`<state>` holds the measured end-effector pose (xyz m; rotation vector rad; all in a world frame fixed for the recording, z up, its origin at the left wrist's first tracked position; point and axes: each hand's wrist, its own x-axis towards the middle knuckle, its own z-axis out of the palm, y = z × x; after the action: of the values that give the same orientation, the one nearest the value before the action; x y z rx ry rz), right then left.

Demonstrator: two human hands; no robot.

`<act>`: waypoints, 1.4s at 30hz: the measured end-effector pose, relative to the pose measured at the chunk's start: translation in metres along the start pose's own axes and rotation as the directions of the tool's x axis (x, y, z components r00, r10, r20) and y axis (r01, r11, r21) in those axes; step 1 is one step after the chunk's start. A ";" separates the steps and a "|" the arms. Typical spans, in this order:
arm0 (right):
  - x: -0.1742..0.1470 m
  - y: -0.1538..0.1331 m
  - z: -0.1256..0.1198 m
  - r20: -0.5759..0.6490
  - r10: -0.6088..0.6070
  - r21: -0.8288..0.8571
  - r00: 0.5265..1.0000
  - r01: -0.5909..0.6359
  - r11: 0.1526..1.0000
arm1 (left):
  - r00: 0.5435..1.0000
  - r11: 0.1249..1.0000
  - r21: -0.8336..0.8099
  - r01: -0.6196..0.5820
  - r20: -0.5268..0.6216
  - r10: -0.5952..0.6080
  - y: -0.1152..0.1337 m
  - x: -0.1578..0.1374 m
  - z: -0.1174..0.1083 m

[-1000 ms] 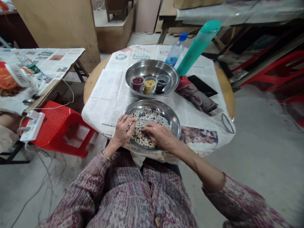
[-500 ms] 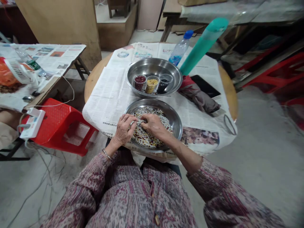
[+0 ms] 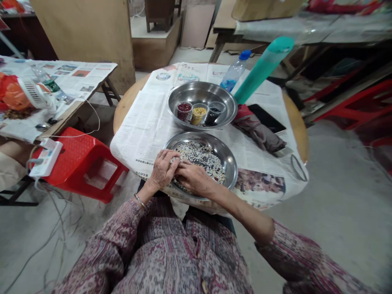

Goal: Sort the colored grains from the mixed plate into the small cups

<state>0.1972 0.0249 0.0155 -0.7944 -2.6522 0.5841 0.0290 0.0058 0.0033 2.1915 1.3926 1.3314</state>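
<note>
A steel bowl (image 3: pixel 233 173) near the table's front edge holds mixed grains (image 3: pixel 208 157), mostly white with dark, yellow and red bits. My left hand (image 3: pixel 164 168) is closed at the bowl's left side, fingers curled inward. Against its thumb, my right hand (image 3: pixel 194 177) is closed too, low over the grains. Whatever the fingertips hold is too small or hidden to make out. Behind stands a larger steel bowl (image 3: pixel 228 102) with three clear cups: one of dark red beans (image 3: pixel 184 109), one of yellow grains (image 3: pixel 199 116) and one of black grains (image 3: pixel 212 116).
Newspaper (image 3: pixel 134 126) covers the round table. Right of the far bowl are a bottle with a blue cap (image 3: pixel 234 71), a green cylinder (image 3: pixel 263 69), a grey cloth (image 3: pixel 260 132) and a dark tablet (image 3: pixel 266 118). A red stool (image 3: pixel 82 159) with a power strip (image 3: pixel 45 157) stands left.
My right hand has moved left and down across the grains and now meets my left hand. The grains' surface has shifted, with more bare bowl showing. The camera view has tilted slightly.
</note>
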 end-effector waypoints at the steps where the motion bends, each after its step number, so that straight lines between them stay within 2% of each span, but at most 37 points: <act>1: 0.001 0.004 -0.002 0.006 0.022 -0.060 1.000 -0.022 0.998 | 1.000 1.000 0.004 0.004 0.004 -0.004 0.000 0.000 0.000; 4: -0.001 0.022 -0.016 -0.085 0.175 -0.154 0.981 -0.186 0.970 | 1.000 1.000 0.015 -0.004 0.007 0.004 -0.002 0.000 0.001; 7: -0.014 0.039 -0.032 -0.211 0.370 -0.145 0.905 -0.404 0.903 | 0.999 0.999 0.035 -0.040 0.008 0.040 -0.002 0.000 -0.001; 9: -0.029 0.049 -0.040 -0.201 0.460 -0.142 0.865 -0.491 0.860 | 0.996 0.994 0.094 -0.061 0.066 0.055 0.001 0.003 -0.005; 12: -0.052 0.059 -0.043 -0.123 0.488 -0.166 0.864 -0.502 0.849 | 0.968 0.961 0.262 -0.089 0.249 0.022 0.011 0.013 -0.010; 14: -0.060 0.061 -0.038 -0.095 0.464 -0.166 0.881 -0.473 0.865 | 0.927 0.919 0.385 -0.081 0.367 -0.072 0.017 0.024 -0.009; 17: -0.053 0.059 -0.027 -0.117 0.477 -0.100 0.871 -0.488 0.867 | 0.840 0.854 0.519 -0.027 0.475 -0.263 0.024 0.043 0.003; 20: -0.030 0.052 -0.020 -0.145 0.529 0.001 0.836 -0.535 0.845 | 0.772 0.881 0.474 -0.006 0.562 -0.297 0.023 0.059 0.020; 22: -0.015 0.049 -0.021 -0.144 0.550 0.061 0.823 -0.547 0.835 | 0.762 0.919 0.393 0.026 0.587 -0.273 0.019 0.065 0.031; 27: 0.000 0.048 -0.032 -0.171 0.626 0.236 0.761 -0.585 0.776 | 0.808 0.945 0.259 0.199 0.503 -0.308 0.009 0.074 0.039; 28: -0.001 0.047 -0.034 -0.166 0.627 0.257 0.762 -0.580 0.773 | 0.811 0.947 0.228 0.225 0.496 -0.312 0.008 0.074 0.038; 30: -0.004 0.045 -0.036 -0.145 0.594 0.275 0.791 -0.544 0.792 | 0.825 0.953 0.177 0.247 0.478 -0.302 0.008 0.072 0.035; 34: -0.019 0.034 -0.035 -0.151 0.471 0.210 0.869 -0.437 0.875 | 0.862 0.976 0.108 0.191 0.457 -0.219 0.013 0.053 0.027; 36: -0.029 0.028 -0.036 -0.109 0.392 0.161 0.913 -0.373 0.914 | 0.849 0.988 0.092 0.126 0.506 -0.155 0.018 0.040 0.019; 38: -0.041 0.023 -0.039 -0.033 0.303 0.131 0.952 -0.297 0.946 | 0.809 0.997 0.064 0.035 0.584 -0.066 0.023 0.028 0.009; 40: -0.051 0.021 -0.043 -0.001 0.255 0.118 0.967 -0.253 0.960 | 0.771 0.998 0.030 -0.058 0.636 0.026 0.029 0.019 -0.003; 42: -0.059 0.023 -0.047 -0.039 0.292 0.093 0.956 -0.287 0.953 | 0.782 0.992 0.050 -0.117 0.621 0.061 0.032 0.016 -0.012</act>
<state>0.2736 0.0226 0.0356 -1.1663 -2.4607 0.7346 0.0412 -0.0018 0.0384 2.4479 1.1000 0.4686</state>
